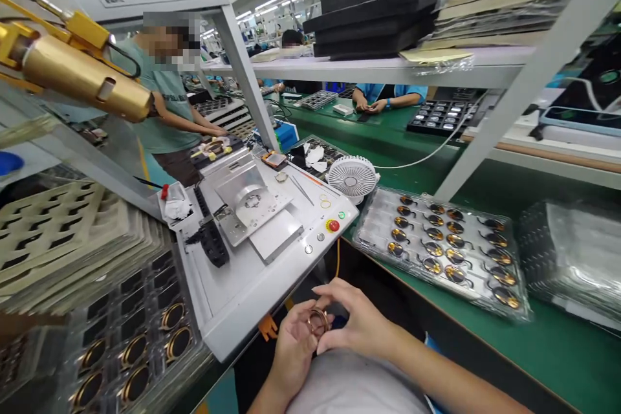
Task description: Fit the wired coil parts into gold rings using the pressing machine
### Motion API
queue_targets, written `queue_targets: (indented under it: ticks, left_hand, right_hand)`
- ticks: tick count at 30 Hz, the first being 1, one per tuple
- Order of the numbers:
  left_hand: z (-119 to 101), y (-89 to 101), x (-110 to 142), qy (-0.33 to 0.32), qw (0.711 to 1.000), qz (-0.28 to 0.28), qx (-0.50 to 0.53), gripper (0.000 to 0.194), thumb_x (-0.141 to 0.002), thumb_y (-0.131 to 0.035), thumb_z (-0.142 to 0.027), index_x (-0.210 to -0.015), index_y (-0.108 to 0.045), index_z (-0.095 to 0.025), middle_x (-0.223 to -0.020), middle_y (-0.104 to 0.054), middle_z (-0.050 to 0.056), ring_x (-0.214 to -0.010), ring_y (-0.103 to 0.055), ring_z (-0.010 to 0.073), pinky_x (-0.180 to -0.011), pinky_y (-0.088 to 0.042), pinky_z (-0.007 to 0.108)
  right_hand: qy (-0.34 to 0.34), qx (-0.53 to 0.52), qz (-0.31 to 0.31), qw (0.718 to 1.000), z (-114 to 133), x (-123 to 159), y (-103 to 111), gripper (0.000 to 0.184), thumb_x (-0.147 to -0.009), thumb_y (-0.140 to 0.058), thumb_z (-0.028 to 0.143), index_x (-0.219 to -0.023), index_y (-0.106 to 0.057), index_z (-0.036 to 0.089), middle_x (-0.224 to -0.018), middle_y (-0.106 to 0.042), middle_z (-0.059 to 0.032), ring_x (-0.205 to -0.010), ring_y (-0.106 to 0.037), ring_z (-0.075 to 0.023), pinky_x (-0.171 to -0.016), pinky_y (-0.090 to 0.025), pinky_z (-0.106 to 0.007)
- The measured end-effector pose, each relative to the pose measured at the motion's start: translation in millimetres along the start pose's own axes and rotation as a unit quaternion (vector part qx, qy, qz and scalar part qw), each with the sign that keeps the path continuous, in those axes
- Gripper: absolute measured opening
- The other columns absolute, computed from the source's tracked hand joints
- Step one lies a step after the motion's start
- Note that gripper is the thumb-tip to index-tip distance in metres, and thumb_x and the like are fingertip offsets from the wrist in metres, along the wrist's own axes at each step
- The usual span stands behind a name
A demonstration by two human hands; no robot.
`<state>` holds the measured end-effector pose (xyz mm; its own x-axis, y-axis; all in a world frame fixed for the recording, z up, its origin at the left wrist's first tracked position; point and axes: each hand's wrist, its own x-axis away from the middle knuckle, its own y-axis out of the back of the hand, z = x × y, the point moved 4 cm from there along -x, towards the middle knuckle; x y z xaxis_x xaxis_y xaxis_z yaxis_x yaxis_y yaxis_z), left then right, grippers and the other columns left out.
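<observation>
The left hand point(294, 344) is closed around a coppery ring point(317, 322), fingers curled about it near the thumb; the right hand point(358, 318) bows its thumb and fingers into a C on the other side, though I cannot tell whether it also presses on the metal. The ring therefore sits between the two, nearer the left palm and just inside the right hand's curve, held low in front of the pale shirt point(361, 378). Being round, it has no real long axis; its opening seems to tilt up toward the head, and its thin, polished rim catches the light (the inner detail is too small to read). Beyond the hands, up and to the left, spreads a smooth white machine top point(240, 294) with a domed red button point(332, 226) near its corner, slim metal tweezers point(302, 189) and a brushed, silvery metal fixture point(255, 197) with a rounded recess. At the far corner stands a ribbed white fan point(353, 176). Off to the right, a glossy clear tray point(378, 220) on the green bench point(548, 349) carries rows of amber-and-black discs point(455, 255) with curling dark tails. Far left, gold-rimmed black rounds point(178, 341) lie in moulded plastic, below a satin gold cylinder point(90, 77) slanting into view.
</observation>
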<state>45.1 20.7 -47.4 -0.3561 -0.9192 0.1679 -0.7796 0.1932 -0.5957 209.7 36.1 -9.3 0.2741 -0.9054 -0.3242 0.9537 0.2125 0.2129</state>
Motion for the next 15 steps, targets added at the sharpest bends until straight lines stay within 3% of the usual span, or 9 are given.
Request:
queue_targets:
  ticks: [5,8,10,11,12,13,15]
  left_hand:
    - [-3.0,-0.8,-10.1,0.021,1.0,0.002,-0.005,0.06,-0.052,-0.103,-0.037,-0.106,-0.08,-0.025,-0.106,-0.08,0.011,-0.094,-0.078,0.0294,-0.094,-0.061,0.048]
    - [-0.2,5.0,-12.6,0.0,0.999,-0.017,-0.028,0.055,-0.054,-0.102,-0.034,-0.105,-0.082,-0.025,-0.108,-0.081,0.011,-0.09,-0.078,0.0269,-0.089,-0.062,0.043]
    - [1.3,9.4,-11.2,-0.004,0.998,-0.037,-0.049,0.052,-0.059,-0.1,-0.033,-0.107,-0.082,-0.025,-0.113,-0.08,0.011,-0.09,-0.078,0.0255,-0.088,-0.062,0.041]
    - [1.6,11.1,-9.6,-0.001,0.997,-0.047,-0.059,0.051,-0.06,-0.1,-0.034,-0.108,-0.082,-0.025,-0.115,-0.079,0.011,-0.091,-0.078,0.0255,-0.089,-0.062,0.041]
    - [1.4,12.4,-7.7,0.001,0.996,-0.055,-0.066,0.052,-0.061,-0.099,-0.034,-0.109,-0.082,-0.024,-0.115,-0.079,0.012,-0.091,-0.078,0.0257,-0.089,-0.062,0.042]
    - [1.0,13.3,-5.7,0.004,0.995,-0.063,-0.072,0.052,-0.061,-0.099,-0.034,-0.109,-0.082,-0.024,-0.115,-0.079,0.012,-0.091,-0.078,0.0262,-0.09,-0.062,0.042]
    - [-0.1,14.3,-1.6,0.002,0.994,-0.081,-0.073,0.052,-0.061,-0.099,-0.035,-0.109,-0.082,-0.023,-0.113,-0.079,0.012,-0.094,-0.078,0.0278,-0.091,-0.062,0.043]
  right_hand:
    - [0.016,0.066,0.033,0.997,5.7,-5.1,-0.3,0.093,-0.061,-0.094,0.069,-0.132,-0.066,0.017,-0.097,-0.07,-0.0098,-0.089,-0.064,-0.0253,-0.077,-0.055,-0.036]
    - [0.049,0.14,0.082,0.985,12.0,-14.4,20.5,0.085,-0.066,-0.096,0.06,-0.134,-0.065,0.018,-0.107,-0.073,-0.0121,-0.101,-0.065,-0.0288,-0.088,-0.054,-0.04]
    - [0.006,0.243,0.067,0.968,6.5,-28.7,60.5,0.066,-0.075,-0.094,0.047,-0.13,-0.068,0.019,-0.122,-0.071,-0.0129,-0.114,-0.063,-0.0291,-0.101,-0.05,-0.042]
    - [-0.051,0.304,0.028,0.951,0.1,-37.3,90.1,0.05,-0.083,-0.089,0.038,-0.125,-0.07,0.019,-0.125,-0.07,-0.0124,-0.116,-0.063,-0.0276,-0.104,-0.048,-0.039]
    - [-0.139,0.374,-0.026,0.916,-8.5,-44.8,124.8,0.033,-0.089,-0.082,0.032,-0.119,-0.072,0.021,-0.122,-0.071,-0.01,-0.115,-0.065,-0.0253,-0.104,-0.048,-0.036]
    - [-0.187,0.408,-0.064,0.891,-14.7,-51.8,158.1,0.022,-0.095,-0.074,0.027,-0.115,-0.073,0.016,-0.118,-0.071,-0.0138,-0.113,-0.065,-0.0278,-0.103,-0.049,-0.039]
    - [-0.242,0.446,-0.104,0.856,-25.9,-62.7,216.7,0.02,-0.102,-0.06,0.023,-0.11,-0.072,0.009,-0.111,-0.07,-0.0188,-0.107,-0.067,-0.0311,-0.098,-0.051,-0.045]
